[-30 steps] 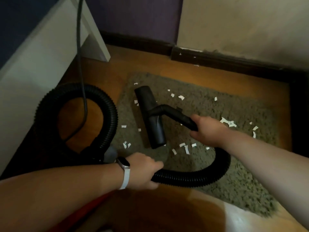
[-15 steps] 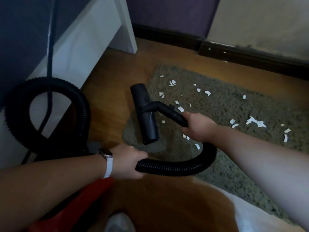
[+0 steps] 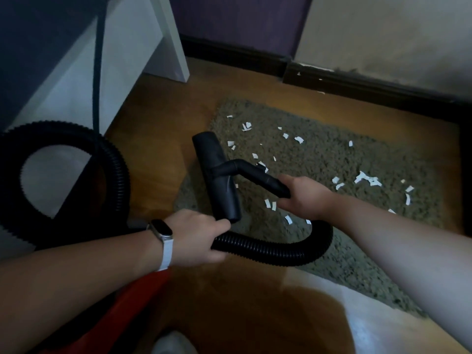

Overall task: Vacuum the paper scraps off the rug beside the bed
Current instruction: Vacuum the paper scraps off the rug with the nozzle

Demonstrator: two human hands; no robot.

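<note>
The black floor nozzle (image 3: 217, 175) sits at the rug's (image 3: 332, 154) 9 o'clock edge, its long axis running 12 to 6, half over the pile and half over the wooden floor (image 3: 158, 139). Whether it touches down cannot be told. The right hand (image 3: 304, 198) grips the rigid neck behind the elbow, fingers curled round it. At 7 o'clock from the nozzle, the left hand (image 3: 201, 238), a white-strapped band (image 3: 163, 231) on its wrist, holds the ribbed hose (image 3: 275, 251) with its fingers wrapped round.

The white paper scraps (image 3: 367, 178) lie scattered across the rug from 12 round to 4 o'clock of the nozzle, thickest toward 3.

The nozzle looks like light, stiff plastic, and the neck is probably the best hold for steering. The hose is flexible and likely springy, its ribs giving a sure grip, so the second hand helps keep the loop from dragging. The scraps should be featherlight but may snag in the shaggy pile.

No brand, label or writing can be read. The white bed frame (image 3: 76, 85) stands at 10 o'clock, and a red vacuum body (image 3: 122, 307) shows at 7.
</note>
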